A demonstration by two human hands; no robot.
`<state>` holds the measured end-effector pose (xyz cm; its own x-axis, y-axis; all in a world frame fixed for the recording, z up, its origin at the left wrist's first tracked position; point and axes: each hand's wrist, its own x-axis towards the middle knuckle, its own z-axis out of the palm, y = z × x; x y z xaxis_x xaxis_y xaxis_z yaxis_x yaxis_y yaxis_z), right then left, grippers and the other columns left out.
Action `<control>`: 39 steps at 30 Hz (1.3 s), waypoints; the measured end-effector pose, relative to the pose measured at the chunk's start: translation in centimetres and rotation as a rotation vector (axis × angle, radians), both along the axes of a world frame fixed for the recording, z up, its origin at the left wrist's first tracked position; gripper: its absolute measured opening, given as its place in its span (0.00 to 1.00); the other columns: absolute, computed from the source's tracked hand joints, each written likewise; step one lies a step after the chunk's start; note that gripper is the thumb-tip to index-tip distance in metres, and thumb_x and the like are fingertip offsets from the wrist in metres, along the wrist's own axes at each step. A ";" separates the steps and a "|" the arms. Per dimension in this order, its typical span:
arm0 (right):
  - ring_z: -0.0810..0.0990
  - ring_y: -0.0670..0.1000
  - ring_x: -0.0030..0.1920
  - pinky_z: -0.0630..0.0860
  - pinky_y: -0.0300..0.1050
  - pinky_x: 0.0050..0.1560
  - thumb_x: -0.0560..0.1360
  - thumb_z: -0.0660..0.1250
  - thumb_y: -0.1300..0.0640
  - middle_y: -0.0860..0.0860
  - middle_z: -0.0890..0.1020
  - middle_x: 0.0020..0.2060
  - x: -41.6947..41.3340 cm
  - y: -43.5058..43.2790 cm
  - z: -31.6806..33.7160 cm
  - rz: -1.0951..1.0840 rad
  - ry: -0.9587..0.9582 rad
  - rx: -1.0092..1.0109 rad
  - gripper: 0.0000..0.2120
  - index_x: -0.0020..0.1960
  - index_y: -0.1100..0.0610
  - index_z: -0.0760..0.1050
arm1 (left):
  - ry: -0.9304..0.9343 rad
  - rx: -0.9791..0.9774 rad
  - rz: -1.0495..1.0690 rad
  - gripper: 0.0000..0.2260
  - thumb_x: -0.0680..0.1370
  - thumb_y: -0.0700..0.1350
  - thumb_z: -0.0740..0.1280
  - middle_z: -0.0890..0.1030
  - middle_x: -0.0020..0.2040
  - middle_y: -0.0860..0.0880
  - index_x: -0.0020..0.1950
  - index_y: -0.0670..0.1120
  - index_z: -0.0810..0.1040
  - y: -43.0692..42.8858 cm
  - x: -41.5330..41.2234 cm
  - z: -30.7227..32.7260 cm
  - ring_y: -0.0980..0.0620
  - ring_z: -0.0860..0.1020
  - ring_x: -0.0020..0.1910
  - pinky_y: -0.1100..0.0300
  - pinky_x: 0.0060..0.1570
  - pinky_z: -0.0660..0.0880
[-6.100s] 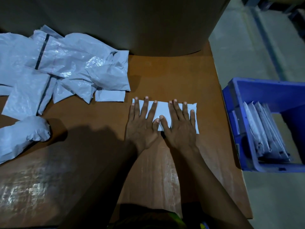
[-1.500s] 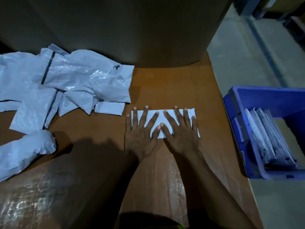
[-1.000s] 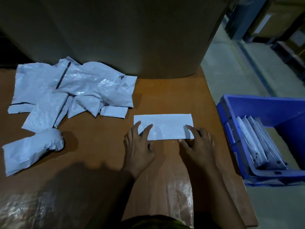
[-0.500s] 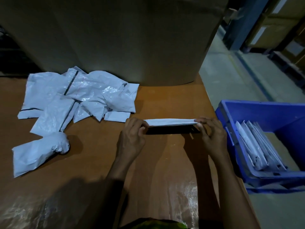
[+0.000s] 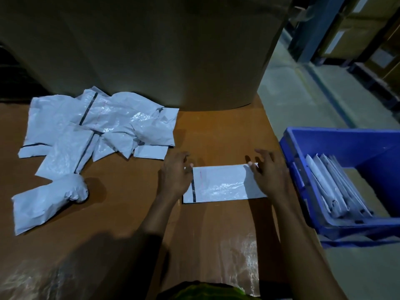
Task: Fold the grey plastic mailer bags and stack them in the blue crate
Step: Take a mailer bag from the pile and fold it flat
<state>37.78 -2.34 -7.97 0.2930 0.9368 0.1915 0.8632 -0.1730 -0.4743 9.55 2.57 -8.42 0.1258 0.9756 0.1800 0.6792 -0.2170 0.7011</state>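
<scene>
A folded grey mailer bag (image 5: 220, 185) lies flat on the brown table (image 5: 216, 131), a black strip showing near its left end. My left hand (image 5: 175, 176) pinches its far left corner, thumb on top. My right hand (image 5: 268, 174) holds the far right corner with the thumb on the bag and the fingers spread behind it. The blue crate (image 5: 337, 137) stands on the floor to the right, with several folded bags (image 5: 333, 185) leaning upright inside.
A heap of crumpled unfolded mailers (image 5: 97, 131) covers the table's back left. A stuffed, rolled bag (image 5: 47, 200) lies at the left. A big cardboard roll or box (image 5: 151, 50) walls off the back. Shelving (image 5: 346, 29) stands beyond the concrete floor at the right.
Both hands stopped pressing the bag flat, lifted it by its ends and turned it over toward me. It now lies flat again with the black strip showing.
</scene>
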 end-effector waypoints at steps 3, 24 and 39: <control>0.73 0.57 0.70 0.71 0.57 0.66 0.84 0.64 0.45 0.54 0.75 0.71 -2.3 -1.3 -1.2 0.121 -0.084 0.074 0.19 0.72 0.51 0.74 | 0.186 0.097 -0.073 0.16 0.83 0.48 0.60 0.81 0.64 0.43 0.66 0.44 0.79 -2.5 2.0 -1.6 0.40 0.77 0.66 0.44 0.67 0.73; 0.42 0.51 0.83 0.47 0.57 0.82 0.84 0.47 0.33 0.45 0.52 0.84 -5.7 -3.6 -4.0 0.167 -0.236 -0.131 0.29 0.83 0.39 0.54 | 0.557 0.178 -0.127 0.26 0.86 0.60 0.50 0.56 0.84 0.48 0.84 0.54 0.58 -5.8 5.2 -5.3 0.42 0.51 0.83 0.38 0.78 0.55; 0.76 0.50 0.66 0.71 0.44 0.64 0.81 0.70 0.52 0.46 0.80 0.62 -6.6 -8.7 -3.7 0.043 -0.036 0.163 0.11 0.62 0.49 0.83 | 0.313 0.404 -0.205 0.13 0.76 0.39 0.75 0.81 0.56 0.44 0.60 0.43 0.83 -8.7 6.0 -3.5 0.44 0.77 0.59 0.51 0.58 0.72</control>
